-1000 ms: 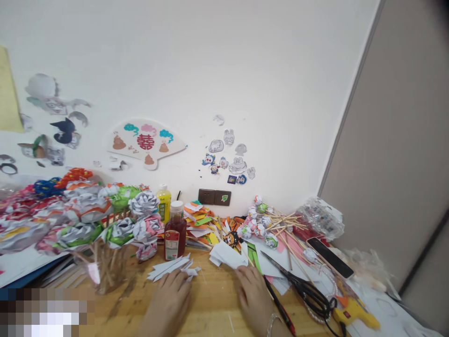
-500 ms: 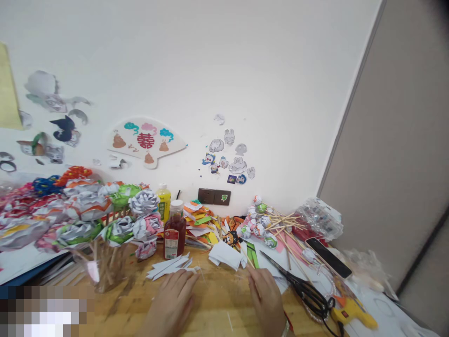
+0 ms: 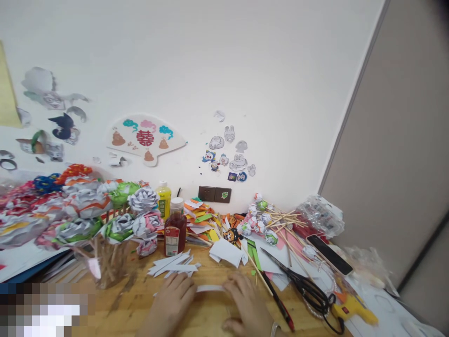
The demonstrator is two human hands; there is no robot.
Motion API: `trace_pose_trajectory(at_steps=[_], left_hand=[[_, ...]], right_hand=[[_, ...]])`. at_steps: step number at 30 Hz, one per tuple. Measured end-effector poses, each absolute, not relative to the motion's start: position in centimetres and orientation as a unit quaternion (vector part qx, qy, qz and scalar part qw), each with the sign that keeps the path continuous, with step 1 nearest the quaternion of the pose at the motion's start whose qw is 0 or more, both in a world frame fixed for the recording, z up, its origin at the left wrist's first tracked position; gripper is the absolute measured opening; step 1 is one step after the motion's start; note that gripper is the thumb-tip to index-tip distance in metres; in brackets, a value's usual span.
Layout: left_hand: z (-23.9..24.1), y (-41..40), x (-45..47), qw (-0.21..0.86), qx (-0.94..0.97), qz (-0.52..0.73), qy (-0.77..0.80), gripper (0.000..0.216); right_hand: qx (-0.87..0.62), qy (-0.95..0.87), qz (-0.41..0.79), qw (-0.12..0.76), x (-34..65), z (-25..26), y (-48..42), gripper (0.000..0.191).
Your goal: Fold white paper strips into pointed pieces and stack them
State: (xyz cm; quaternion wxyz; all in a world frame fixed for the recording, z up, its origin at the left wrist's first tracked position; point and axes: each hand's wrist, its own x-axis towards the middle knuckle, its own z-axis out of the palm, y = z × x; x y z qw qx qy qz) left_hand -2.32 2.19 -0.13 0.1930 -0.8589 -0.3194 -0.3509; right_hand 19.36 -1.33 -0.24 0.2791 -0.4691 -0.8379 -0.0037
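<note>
Pale wall (image 3: 280,70) rises behind a wooden table (image 3: 205,320) crowded with paper craft pieces. On the bare wood near the front, a narrow white strip (image 3: 210,289) spans the gap between the left hand (image 3: 176,296) and the right hand (image 3: 243,297). Its left end runs under the left fingertips and its right end meets the right fingertips. The left fingers lie close together, bent over their end, with the thumb out of sight. The right fingers are bent together at the other end, the thumb set apart toward the table's front edge. I cannot tell whether either hand pinches the strip or only presses it.

Half a second ago the right hand was farther right and no strip showed between the hands; now it has come in toward the left one. That uncovers more of the black and red pen (image 3: 278,299), and more of the loose white strips (image 3: 173,264) beyond the left hand shows too.

Past those strips stands a capped bottle (image 3: 175,229) of dark red liquid, with a yellow bottle (image 3: 163,200) behind it. Left of them, a clear container (image 3: 121,272) holds upright wooden sticks, and paper flowers (image 3: 84,206) crowd above it. Folded white paper (image 3: 228,252) lies beyond the gap between the hands. Farther right are black scissors (image 3: 308,290), a yellow glue gun (image 3: 356,310) and a phone (image 3: 329,255). A clear plastic pack (image 3: 322,217) rests near the wall; its contents are too blurred to name.
</note>
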Motion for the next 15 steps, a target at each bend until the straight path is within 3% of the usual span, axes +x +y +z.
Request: trace_pose_trajectory(at_steps=[2, 5, 9, 15], left_hand=[[0.1, 2.2, -2.5, 0.193, -0.858, -0.345, -0.327, 0.034], [0.3, 1.9, -2.1, 0.194, -0.866, -0.343, -0.307, 0.034], [-0.3, 1.3, -1.0, 0.191, -0.895, -0.318, -0.248, 0.032], [-1.4, 0.8, -0.6, 0.183, -0.919, -0.281, -0.208, 0.025]], right_hand=[[-0.516, -0.802, -0.047, 0.297, 20.0, -0.4, -0.8, 0.051], [-0.569, -0.74, -0.121, 0.337, 21.1, -0.2, -0.3, 0.026], [-0.528, -0.748, -0.119, 0.385, 21.3, 1.0, -0.9, 0.024], [-0.308, -0.905, -0.11, 0.272, 18.8, -0.2, -1.3, 0.02]])
